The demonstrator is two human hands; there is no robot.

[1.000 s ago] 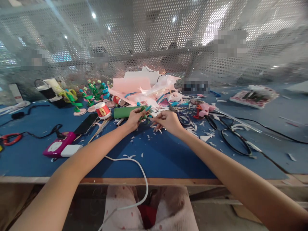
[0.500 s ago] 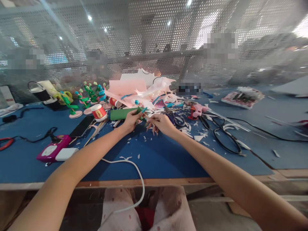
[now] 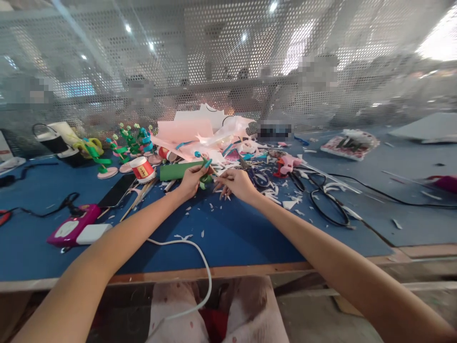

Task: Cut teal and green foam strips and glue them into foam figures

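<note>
Over the middle of the blue table, my left hand (image 3: 191,183) is closed on a small paper craft piece (image 3: 204,181) with green curls and a teal strip at its top. Just to its right, my right hand (image 3: 236,183) pinches a thin pale strip or stick (image 3: 214,171) that reaches toward the piece; the fingers partly hide it. A green paper sheet, rolled or folded, (image 3: 178,170) lies behind my left hand. Finished-looking paper plants (image 3: 102,164) with green spirals on round pink bases stand at the left.
Pink and white paper (image 3: 185,131) is heaped behind my hands. Scissors (image 3: 260,177), a pink glue gun (image 3: 288,164) and black cable (image 3: 326,216) lie to the right. On the left are a red-and-white tape roll or cup (image 3: 143,170), a phone (image 3: 117,190) and a purple power socket (image 3: 74,226).
The whole view has shifted slightly, so things on the table sit a little further left. Both hands keep their grip close together; the piece in my left hand is turned slightly, showing more green.
</note>
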